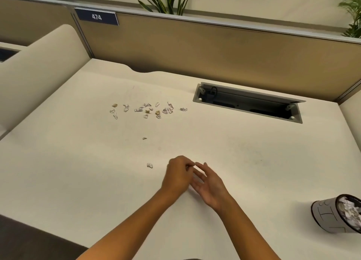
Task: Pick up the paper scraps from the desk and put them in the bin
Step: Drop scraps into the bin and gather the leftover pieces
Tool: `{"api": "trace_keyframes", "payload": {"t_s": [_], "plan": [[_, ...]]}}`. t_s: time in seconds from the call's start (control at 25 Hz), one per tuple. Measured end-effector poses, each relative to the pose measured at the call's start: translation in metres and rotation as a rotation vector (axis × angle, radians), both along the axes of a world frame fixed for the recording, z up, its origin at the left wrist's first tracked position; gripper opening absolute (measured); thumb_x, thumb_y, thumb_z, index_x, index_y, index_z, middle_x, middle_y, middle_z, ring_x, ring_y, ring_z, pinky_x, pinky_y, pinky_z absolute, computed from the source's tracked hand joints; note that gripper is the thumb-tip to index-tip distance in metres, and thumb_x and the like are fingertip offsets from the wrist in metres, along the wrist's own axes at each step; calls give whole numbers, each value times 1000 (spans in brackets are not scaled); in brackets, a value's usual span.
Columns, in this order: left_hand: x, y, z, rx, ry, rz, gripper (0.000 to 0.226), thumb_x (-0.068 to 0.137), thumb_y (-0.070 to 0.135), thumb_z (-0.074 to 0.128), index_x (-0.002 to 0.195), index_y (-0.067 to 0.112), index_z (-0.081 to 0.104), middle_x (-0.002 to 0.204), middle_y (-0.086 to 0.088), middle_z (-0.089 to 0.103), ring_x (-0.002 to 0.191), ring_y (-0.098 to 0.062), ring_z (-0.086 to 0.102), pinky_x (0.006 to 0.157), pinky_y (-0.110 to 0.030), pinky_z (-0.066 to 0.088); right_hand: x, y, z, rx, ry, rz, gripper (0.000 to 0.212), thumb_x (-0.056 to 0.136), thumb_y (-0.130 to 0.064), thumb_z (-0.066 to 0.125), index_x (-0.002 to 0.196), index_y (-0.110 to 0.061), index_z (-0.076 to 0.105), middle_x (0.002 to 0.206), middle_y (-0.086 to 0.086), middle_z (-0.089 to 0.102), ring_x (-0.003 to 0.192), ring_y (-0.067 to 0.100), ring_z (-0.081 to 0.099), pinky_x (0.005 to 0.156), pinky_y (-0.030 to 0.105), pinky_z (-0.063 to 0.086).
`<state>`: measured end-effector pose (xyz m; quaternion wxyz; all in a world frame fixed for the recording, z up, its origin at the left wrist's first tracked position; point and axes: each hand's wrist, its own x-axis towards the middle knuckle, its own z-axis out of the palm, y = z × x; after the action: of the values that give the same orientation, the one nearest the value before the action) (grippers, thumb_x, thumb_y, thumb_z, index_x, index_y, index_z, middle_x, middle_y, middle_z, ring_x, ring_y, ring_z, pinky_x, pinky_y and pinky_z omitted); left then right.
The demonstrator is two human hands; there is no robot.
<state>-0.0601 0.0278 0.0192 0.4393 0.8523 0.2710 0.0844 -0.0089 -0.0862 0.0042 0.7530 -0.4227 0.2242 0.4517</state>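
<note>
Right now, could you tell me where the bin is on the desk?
In the head view, the bin sits at the desk's near right corner, to the right of the right hand, with paper already inside.

View: head-worn, single, wide-angle | Position: above the near edge of the desk (254, 162) | Facing: forward and down, toward the rear partition (214, 50) | Range: forearms close at bottom, far desk edge distant | Shared coverage: one view only
</note>
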Motion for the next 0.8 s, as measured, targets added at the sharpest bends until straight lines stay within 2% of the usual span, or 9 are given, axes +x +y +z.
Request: {"api": "trace_keyframes", "payload": {"t_s": [0.08,0.2,0.28,0.36,0.44,0.52,0.6,0.68,0.8], "plan": [[1,-23,3,-59,-31,-34,32,82,5,57,90,30,76,90,14,73,81,2,66,74,-11,53,8,6,5,132,203,-116,40,106,-33,40,127,-4,59,121,16,63,108,28,63,92,38,51],[2,-38,6,-32,-94,-75,21,86,16,61,98,29,73,98,14,71,87,1,64,77,-7,48,21,11,12,190,307,-168,29,106,-25,40,117,-8,60,105,11,63,92,22,63,87,32,51],[2,-27,8,-5,-204,-55,18,87,20,61,100,26,70,107,15,67,99,1,61,88,-11,47,26,13,14,220,314,-185,20,103,-13,43,114,-5,58,99,12,61,90,22,61,99,32,48],[5,4,4,49,-256,8,21,88,16,61,108,17,69,121,6,64,114,-7,59,100,-21,44,30,13,14,175,282,-242,20,102,-4,43,107,3,61,100,17,59,98,25,60,107,35,44],[9,49,-7,141,-140,50,30,91,9,57,120,7,64,134,-9,55,129,-22,49,111,-31,36,32,10,12,152,263,-286,21,101,-2,43,100,6,63,99,18,59,105,27,57,107,37,44],[12,96,-21,241,105,36,42,96,9,49,137,1,49,150,-19,36,144,-31,28,120,-36,19,31,6,9,146,259,-305,21,100,0,44,99,6,64,98,18,60,101,27,59,102,38,48],[12,131,-34,313,265,-6,47,99,11,43,145,0,37,157,-22,22,148,-35,14,122,-40,11,30,3,5,125,248,-300,20,99,0,46,98,6,65,96,17,61,94,26,60,92,36,54],[10,148,-40,309,293,-39,45,99,9,40,144,-1,38,156,-23,24,147,-35,17,121,-38,15,29,1,4,110,235,-286,18,98,1,48,97,6,65,94,16,62,91,24,61,80,34,60],[0,148,-40,290,278,-62,38,98,7,39,133,-3,51,146,-21,42,140,-32,35,114,-34,26,27,2,2,101,227,-264,16,97,1,50,97,6,66,92,15,63,88,23,62,72,36,60]]}}
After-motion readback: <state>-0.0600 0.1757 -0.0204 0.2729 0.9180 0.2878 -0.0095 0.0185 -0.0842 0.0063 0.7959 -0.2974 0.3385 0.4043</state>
